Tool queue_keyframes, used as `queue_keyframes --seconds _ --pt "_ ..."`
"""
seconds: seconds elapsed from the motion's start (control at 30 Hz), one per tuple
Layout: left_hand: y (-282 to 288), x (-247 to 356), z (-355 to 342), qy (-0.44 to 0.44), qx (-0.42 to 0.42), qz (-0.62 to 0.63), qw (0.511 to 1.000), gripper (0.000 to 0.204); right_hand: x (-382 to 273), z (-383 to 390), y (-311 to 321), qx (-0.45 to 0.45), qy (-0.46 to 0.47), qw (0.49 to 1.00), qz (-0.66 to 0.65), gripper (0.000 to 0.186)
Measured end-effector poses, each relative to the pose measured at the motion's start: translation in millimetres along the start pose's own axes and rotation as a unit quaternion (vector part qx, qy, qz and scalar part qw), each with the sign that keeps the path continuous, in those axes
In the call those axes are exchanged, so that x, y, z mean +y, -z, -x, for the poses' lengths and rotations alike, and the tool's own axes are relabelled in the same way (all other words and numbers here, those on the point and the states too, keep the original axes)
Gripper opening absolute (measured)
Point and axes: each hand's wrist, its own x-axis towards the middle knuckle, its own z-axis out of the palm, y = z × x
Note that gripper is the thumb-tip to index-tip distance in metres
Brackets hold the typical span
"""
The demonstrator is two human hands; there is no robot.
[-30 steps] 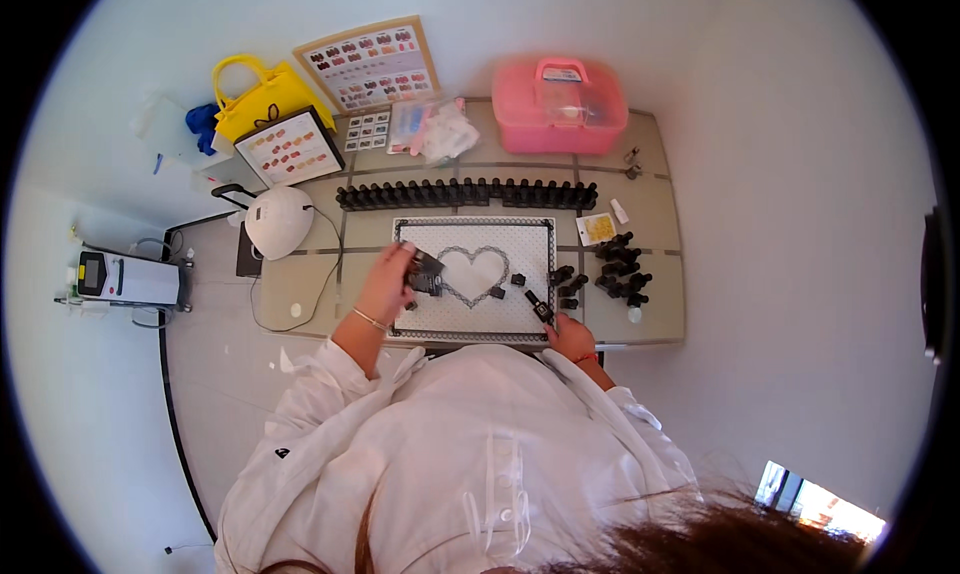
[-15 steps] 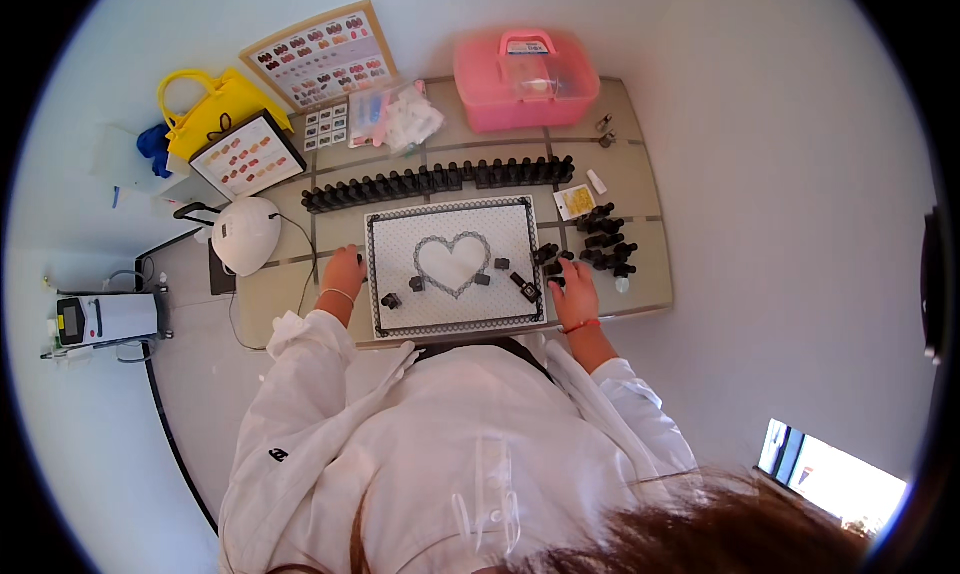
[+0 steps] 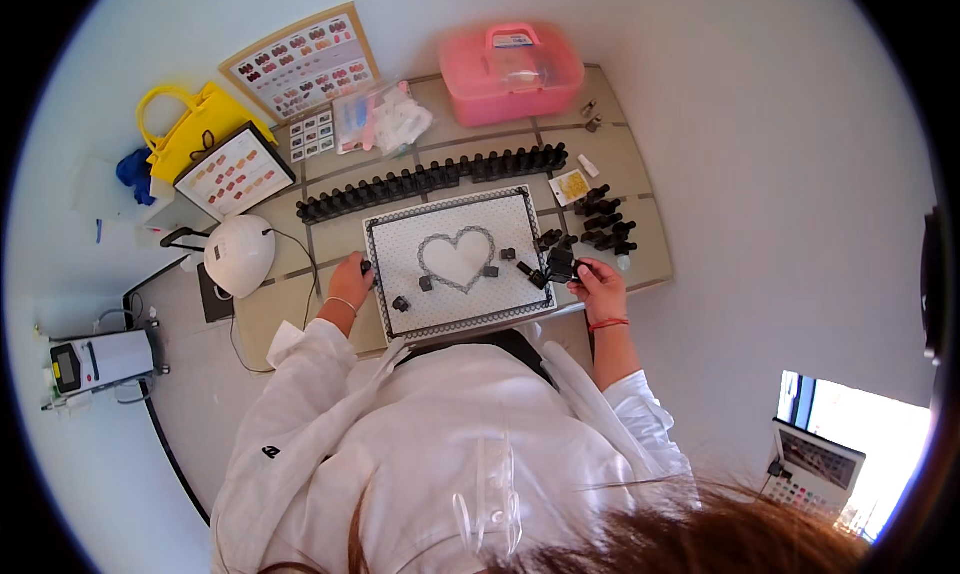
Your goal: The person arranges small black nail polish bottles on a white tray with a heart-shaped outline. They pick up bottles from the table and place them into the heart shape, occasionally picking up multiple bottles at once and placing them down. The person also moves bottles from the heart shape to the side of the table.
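My right hand pinches the dark cap end of a black nail polish bottle, raised over the right edge of a white mat with a lace border and heart. At the mat's left edge my left hand has its fingers closed on a small black object, too small to name surely. Another black bottle lies on the mat beside the raised one. Several small black pieces, such as the one at lower left, are scattered over the mat. More black bottles stand to its right.
A long row of black bottles stands behind the mat. Farther back are a pink case, a plastic bag and a framed colour chart. At left are a white nail lamp, its cord, and a yellow handbag.
My right hand has lifted a black bottle from the table's right side and moved slightly right. My left hand stays at the mat's left edge. The whole view has tilted a little.
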Motion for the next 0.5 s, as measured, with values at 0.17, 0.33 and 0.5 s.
queue_keyframes --seconds 0.17,0.33,0.5 --pt "9.2 -4.4 -2.0 0.011 -0.054 0.028 0.998 0.039 -13.6 53.4 -13.8 -0.182 -0.012 0.915 -0.361 0.028" --pt "24.2 7.7 -0.1 0.023 -0.096 0.004 0.995 0.048 -13.3 81.3 -42.4 -0.261 0.01 0.867 -0.424 0.029" --pt "39.8 22.4 5.0 -0.049 -0.036 -0.049 0.997 0.052 -22.8 100.0 -66.7 -0.287 0.012 0.865 -0.412 0.028"
